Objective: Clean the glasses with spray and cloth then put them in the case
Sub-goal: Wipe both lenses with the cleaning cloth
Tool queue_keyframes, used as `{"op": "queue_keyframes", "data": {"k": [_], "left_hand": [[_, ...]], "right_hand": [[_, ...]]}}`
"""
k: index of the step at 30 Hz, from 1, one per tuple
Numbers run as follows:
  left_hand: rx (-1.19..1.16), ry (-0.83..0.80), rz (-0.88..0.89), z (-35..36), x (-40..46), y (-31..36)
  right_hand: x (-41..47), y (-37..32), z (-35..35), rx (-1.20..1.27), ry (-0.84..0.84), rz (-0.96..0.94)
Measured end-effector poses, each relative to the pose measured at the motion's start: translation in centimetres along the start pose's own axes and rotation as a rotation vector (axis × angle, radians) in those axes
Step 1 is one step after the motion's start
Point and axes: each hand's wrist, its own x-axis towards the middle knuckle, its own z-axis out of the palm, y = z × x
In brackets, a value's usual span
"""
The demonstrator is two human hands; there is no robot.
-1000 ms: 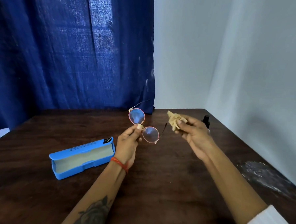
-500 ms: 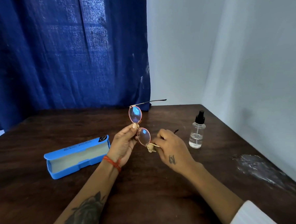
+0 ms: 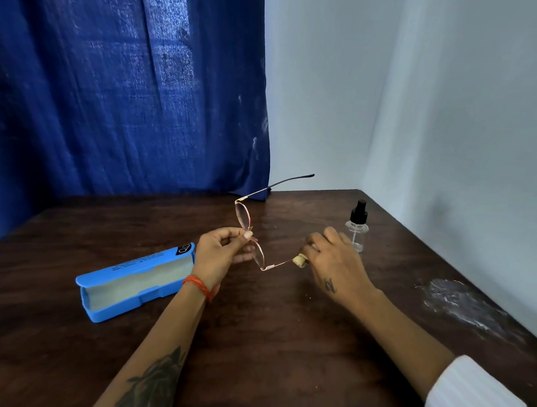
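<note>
Here the dark wooden table runs into a corner: a blue curtain hangs along its far edge, and a pale wall closes in on the right side. The broad middle and near part of the tabletop lie bare, apart from a whitish smear near the right edge.

The left hand is held above the table, fingers pinched on the bridge of the glasses, which stand nearly edge-on with one lens above the thumb and the other below it. The upper temple arm points away toward the corner, over the far table edge. The lower temple arm runs right into the right hand, which is closed around a small beige cloth wrapped on that arm; only a stub of cloth shows beside the fingers.

The spray bottle, clear with a black top, stands upright just behind the right hand, near the wall. The blue case lies open on the table to the left, just beside the left wrist, its pale lining facing up.
</note>
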Motion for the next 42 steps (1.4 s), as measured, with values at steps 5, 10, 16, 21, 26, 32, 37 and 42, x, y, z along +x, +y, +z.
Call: {"op": "queue_keyframes", "data": {"k": [5,10,16,21,26,32,37,42], "left_hand": [[0.034,-0.003,0.013,0.2,0.0,0.2],[0.03,-0.002,0.012,0.0,0.0,0.1],[0.035,0.022,0.009,-0.5,0.3,0.1],[0.067,0.001,0.027,-0.3,0.2,0.1],[0.095,-0.008,0.052,-0.2,0.0,0.1],[0.074,-0.001,0.063,-0.4,0.0,0.1],[0.066,0.041,0.058,-0.3,0.1,0.0],[0.066,0.073,0.058,-0.4,0.1,-0.2]], "right_hand": [[-0.4,1.6,-1.0,-0.083,-0.072,0.06],[-0.6,2.6,-2.1,-0.031,-0.07,0.149],[-0.4,4.0,-3.6,0.368,0.216,0.398],[3.1,0.9,-5.0,0.521,0.438,0.227],[7.6,-3.0,-5.3,0.306,0.408,-0.074],[9.6,-3.2,-3.6,0.081,0.227,-0.148],[9.5,-1.1,-2.8,0.051,0.178,-0.011],[8.3,1.1,-2.4,0.013,0.108,0.136]]}}
